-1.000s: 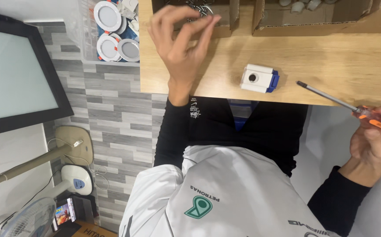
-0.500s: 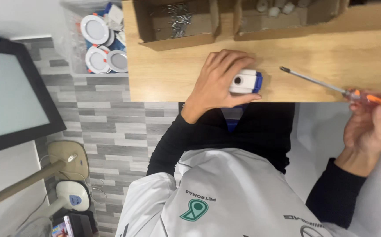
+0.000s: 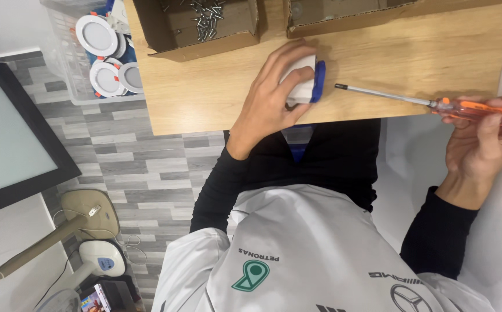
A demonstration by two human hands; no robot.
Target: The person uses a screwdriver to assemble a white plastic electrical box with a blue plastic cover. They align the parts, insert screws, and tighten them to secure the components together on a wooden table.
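left hand (image 3: 274, 101): resting over a small white-and-blue device (image 3: 306, 84), top centre of the frame; fingers curled round it, pinning it to the wooden surface (image 3: 204, 86).
right hand (image 3: 482, 138): sitting at the right edge of the frame, fingers pressed around the orange handle of a screwdriver (image 3: 430, 104).
screwdriver: lying nearly level; tip pointing left at the device's blue edge, near it but not touching.
device: sitting near the front edge of the surface, mostly hidden under the hand; any screw hole not visible.
step: looks like bracing the part while lining up the driver.
next move: likely calling for the tip to meet a fastener on the blue side, with the left hand holding the part from sliding.
behind: open cardboard box with loose screws (image 3: 204, 23) sitting upper centre; second cardboard box (image 3: 343, 20) just right of it.
off-surface: clear bin of round white light fittings (image 3: 97, 52) sitting upper left.
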